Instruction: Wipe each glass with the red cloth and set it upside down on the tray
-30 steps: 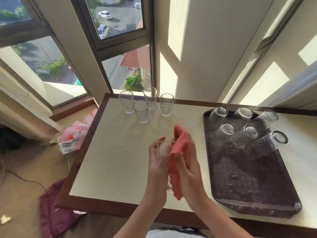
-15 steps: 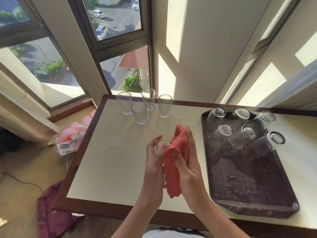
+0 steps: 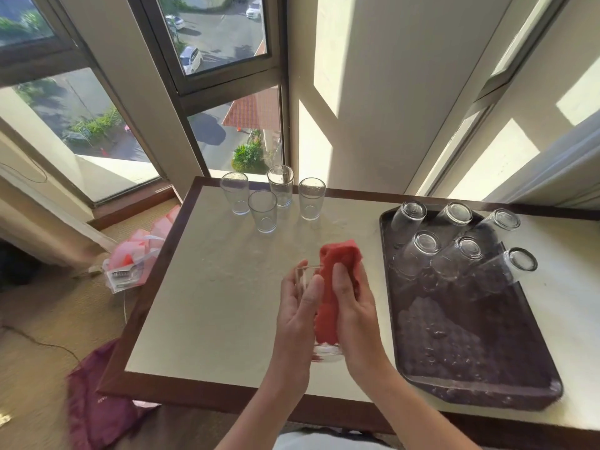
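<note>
glass (image 3: 306, 284): clear, tilted | red cloth (image 3: 337, 271): bunched against it

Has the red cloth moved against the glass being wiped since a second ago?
Yes. The red cloth now bunches higher over the held glass's rim, and the glass base shows below it; the tray stays put.

Both forearms reach forward, hands close together: left hand (image 3: 300, 311) cupped with fingers extended, right hand (image 3: 352, 306) curled in a closed grip
</note>
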Demonstrator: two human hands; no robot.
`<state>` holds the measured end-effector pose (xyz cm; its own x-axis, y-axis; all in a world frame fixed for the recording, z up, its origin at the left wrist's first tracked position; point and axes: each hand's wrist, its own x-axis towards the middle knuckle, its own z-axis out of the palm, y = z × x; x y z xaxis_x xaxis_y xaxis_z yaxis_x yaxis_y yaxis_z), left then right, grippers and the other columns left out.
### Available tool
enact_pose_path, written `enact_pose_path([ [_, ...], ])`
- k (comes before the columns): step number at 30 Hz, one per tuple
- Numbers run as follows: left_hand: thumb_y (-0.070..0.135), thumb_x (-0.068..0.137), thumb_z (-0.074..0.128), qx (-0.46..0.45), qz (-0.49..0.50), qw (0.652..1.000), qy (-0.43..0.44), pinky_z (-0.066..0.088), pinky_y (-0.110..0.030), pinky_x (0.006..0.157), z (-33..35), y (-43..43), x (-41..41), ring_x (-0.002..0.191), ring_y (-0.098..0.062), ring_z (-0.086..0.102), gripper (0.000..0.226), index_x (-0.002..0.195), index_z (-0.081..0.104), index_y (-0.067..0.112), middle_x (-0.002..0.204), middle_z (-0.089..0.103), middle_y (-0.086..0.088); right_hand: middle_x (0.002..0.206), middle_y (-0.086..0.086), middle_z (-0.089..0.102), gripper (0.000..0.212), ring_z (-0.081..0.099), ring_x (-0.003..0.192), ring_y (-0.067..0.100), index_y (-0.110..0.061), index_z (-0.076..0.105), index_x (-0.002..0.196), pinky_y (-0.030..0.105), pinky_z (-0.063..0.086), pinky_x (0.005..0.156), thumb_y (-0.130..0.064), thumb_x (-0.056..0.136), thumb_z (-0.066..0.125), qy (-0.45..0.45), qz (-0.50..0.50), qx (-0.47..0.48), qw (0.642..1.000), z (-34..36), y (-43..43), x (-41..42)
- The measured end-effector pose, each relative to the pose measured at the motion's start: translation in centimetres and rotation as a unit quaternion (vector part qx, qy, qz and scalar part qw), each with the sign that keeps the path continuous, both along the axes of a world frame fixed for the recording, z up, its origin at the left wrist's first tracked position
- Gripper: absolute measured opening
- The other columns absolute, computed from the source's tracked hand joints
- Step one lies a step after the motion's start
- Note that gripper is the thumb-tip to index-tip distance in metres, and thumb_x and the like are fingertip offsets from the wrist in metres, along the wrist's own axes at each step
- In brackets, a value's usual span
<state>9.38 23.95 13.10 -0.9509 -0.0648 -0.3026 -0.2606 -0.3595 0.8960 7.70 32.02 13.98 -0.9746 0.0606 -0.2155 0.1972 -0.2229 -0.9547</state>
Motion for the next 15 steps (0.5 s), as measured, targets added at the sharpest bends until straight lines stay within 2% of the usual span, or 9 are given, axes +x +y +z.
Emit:
enact_pose_path([
  [2,0.058,0.079,0.068,-0.018,-0.004,1.0,0.014,0.058,-0.035,0.09,-0.1,0.2,0.2,0.11,-0.017,0.069,0.065,0.134,0.048,0.03,0.116,0.071,0.003,0.081,-0.002,0.076,0.045,0.071,0.066,0.014,-0.02,0.065,0.113,0.023,0.053,0.052,-0.051,0.085,0.049,-0.051,0.009,-0.058,0.997,0.4,0.4,-0.7],
  [3,0.054,0.078,0.067,-0.025,0.002,1.0,0.019,0.058,-0.032,0.089,0.0,0.2,0.2,0.109,-0.016,0.069,0.062,0.133,0.047,0.032,0.113,0.072,0.005,0.078,-0.001,0.076,0.043,0.072,0.064,0.015,-0.019,0.066,0.108,0.023,0.053,0.051,-0.051,0.087,0.047,-0.06,0.009,-0.067,0.996,0.4,0.4,-0.6],
  [5,0.05,0.08,0.068,-0.012,0.017,1.0,0.017,0.057,-0.034,0.09,0.0,0.0,0.0,0.109,-0.018,0.07,0.063,0.136,0.046,0.032,0.112,0.073,0.002,0.086,-0.003,0.078,0.037,0.075,0.08,0.015,-0.022,0.065,0.11,0.023,0.058,0.065,-0.047,0.087,0.05,-0.041,-0.004,-0.056,0.998,0.1,-0.2,0.1],
  [7,0.056,0.082,0.069,-0.002,0.022,1.0,0.011,0.057,-0.039,0.092,-0.1,-0.5,-0.1,0.11,-0.022,0.069,0.067,0.14,0.046,0.03,0.116,0.071,-0.004,0.11,-0.005,0.074,0.049,0.07,0.106,0.014,-0.027,0.056,0.132,0.029,0.055,0.088,-0.048,0.088,0.055,0.001,0.001,-0.017,1.0,-0.6,-1.1,1.5],
  [9,0.061,0.084,0.065,-0.009,0.017,1.0,0.014,0.056,-0.039,0.091,0.0,-0.9,-0.2,0.112,-0.024,0.068,0.066,0.141,0.048,0.03,0.118,0.071,-0.005,0.124,-0.012,0.067,0.059,0.063,0.117,0.009,-0.033,0.042,0.145,0.028,0.051,0.096,-0.046,0.089,0.056,0.036,0.017,0.019,0.999,-1.0,-1.6,2.5],
  [11,0.056,0.087,0.059,-0.021,0.023,0.999,0.018,0.055,-0.039,0.093,0.0,-0.9,-0.1,0.112,-0.022,0.069,0.06,0.141,0.048,0.031,0.117,0.072,-0.003,0.112,-0.014,0.073,0.053,0.069,0.107,0.009,-0.029,0.047,0.141,0.024,0.054,0.087,-0.042,0.09,0.053,0.033,0.019,0.012,0.999,-1.0,-1.2,2.0],
  [13,0.051,0.087,0.05,-0.028,0.027,0.999,0.021,0.055,-0.039,0.094,0.1,-0.7,0.1,0.108,-0.02,0.07,0.057,0.14,0.047,0.033,0.114,0.074,-0.001,0.093,-0.006,0.077,0.043,0.074,0.088,0.014,-0.022,0.06,0.122,0.022,0.056,0.071,-0.044,0.087,0.049,-0.009,0.012,-0.041,0.999,-0.6,-0.6,0.9],
  [15,0.054,0.088,0.044,-0.027,0.034,0.999,0.011,0.055,-0.042,0.092,-0.1,-0.5,0.1,0.103,-0.022,0.071,0.049,0.132,0.051,0.033,0.105,0.076,-0.002,0.085,0.0,0.077,0.041,0.074,0.078,0.017,-0.019,0.066,0.107,0.023,0.056,0.065,-0.048,0.086,0.047,-0.038,0.01,-0.072,0.997,-0.4,-0.2,0.1],
])
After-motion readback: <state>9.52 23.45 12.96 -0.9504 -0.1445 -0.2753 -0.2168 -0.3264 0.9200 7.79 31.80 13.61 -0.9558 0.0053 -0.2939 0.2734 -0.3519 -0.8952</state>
